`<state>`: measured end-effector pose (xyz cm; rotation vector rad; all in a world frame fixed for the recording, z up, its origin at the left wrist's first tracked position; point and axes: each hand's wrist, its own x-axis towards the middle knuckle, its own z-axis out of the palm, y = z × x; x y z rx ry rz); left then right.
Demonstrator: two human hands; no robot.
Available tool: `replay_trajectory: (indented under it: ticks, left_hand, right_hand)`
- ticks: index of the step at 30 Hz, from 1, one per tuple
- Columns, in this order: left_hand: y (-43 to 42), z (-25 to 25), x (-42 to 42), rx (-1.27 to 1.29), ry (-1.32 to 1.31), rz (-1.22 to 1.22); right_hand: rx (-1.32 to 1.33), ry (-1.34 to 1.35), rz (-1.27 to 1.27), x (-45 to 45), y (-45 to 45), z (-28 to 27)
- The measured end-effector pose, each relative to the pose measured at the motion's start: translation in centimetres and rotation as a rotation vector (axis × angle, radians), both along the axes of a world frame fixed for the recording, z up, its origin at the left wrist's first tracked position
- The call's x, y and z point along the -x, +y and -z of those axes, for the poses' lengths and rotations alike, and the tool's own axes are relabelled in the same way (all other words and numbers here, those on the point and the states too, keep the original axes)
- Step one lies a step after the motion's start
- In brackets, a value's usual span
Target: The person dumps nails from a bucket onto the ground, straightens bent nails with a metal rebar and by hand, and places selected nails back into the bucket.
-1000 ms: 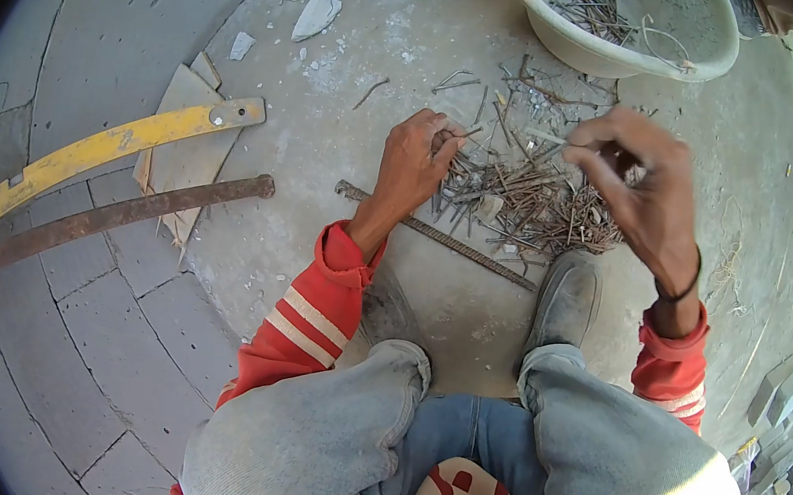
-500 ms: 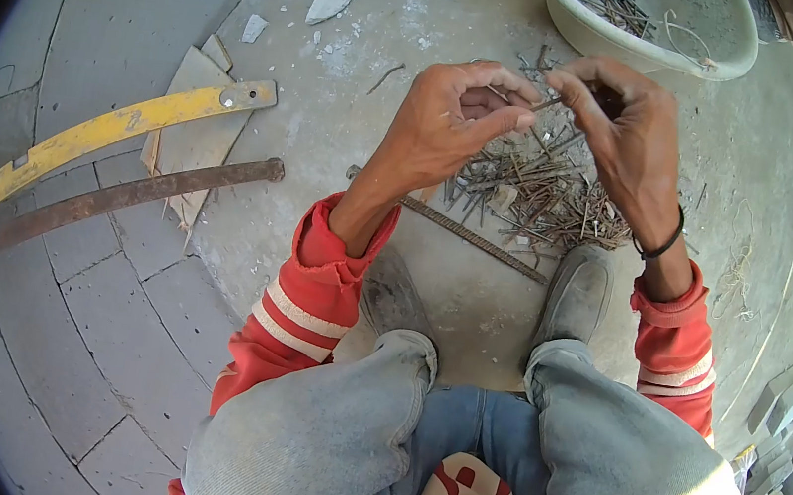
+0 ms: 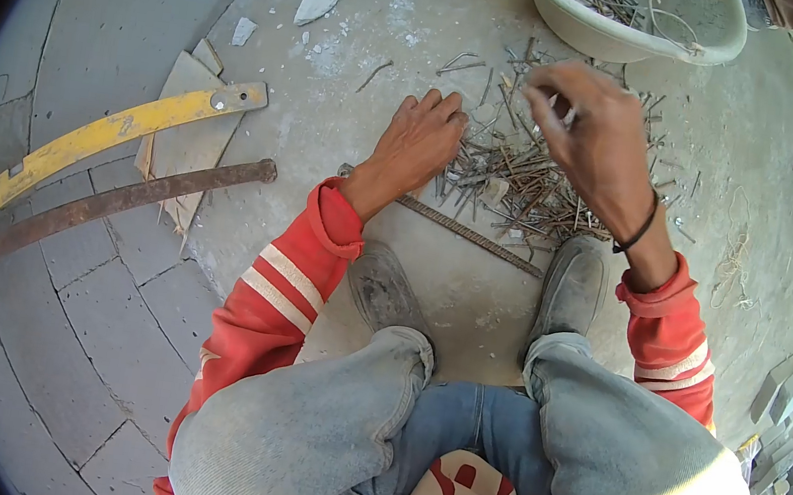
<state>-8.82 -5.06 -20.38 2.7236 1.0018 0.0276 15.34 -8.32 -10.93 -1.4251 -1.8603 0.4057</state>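
Note:
A loose pile of rusty nails (image 3: 539,191) lies on the concrete floor in front of my shoes. At its left edge is my left hand (image 3: 421,136), back upward, fingers bent down toward the floor; whatever is under the fingertips is hidden. Over the pile's upper right side, my right hand (image 3: 588,123) is raised with thumb and forefinger curled toward each other, and anything between them is too small to make out. A ribbed steel rod (image 3: 468,239) lies between the pile and my feet.
A pale basin (image 3: 619,41) holding more nails stands at the top. To the left are a yellow metal bar (image 3: 122,126), a rusty bar (image 3: 121,209) and a broken board (image 3: 192,145). White fragments (image 3: 320,1) lie at upper left. Grey blocks (image 3: 777,438) sit at far right.
Half a second ago my hands were close together with a thin nail between them. They have parted; my left hand has dropped down to the pile's left edge, and my right hand has moved slightly down-left.

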Motion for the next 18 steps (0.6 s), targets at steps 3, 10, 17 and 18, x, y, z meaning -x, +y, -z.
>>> replay_trajectory:
  ticks: [3, 10, 17, 18]
  left_hand:
    - [0.6, -0.1, 0.0, -0.010, 0.040, 0.096]
    - [1.3, -3.4, -0.4, 0.842, -0.510, -0.210]
    - [0.9, -6.4, -1.4, 1.202, -0.967, -0.503]
    - [0.9, -6.8, -1.5, 1.263, -1.045, -0.522]
  right_hand:
    - [0.239, -0.004, -0.124, 1.5, -0.8, 4.7]
    - [0.437, 0.330, -0.207, 2.5, -1.2, 6.6]
    - [0.657, 0.637, -0.090, 1.2, -1.5, 2.1]
    - [0.549, 0.632, -0.073, 0.9, -1.3, 1.0]
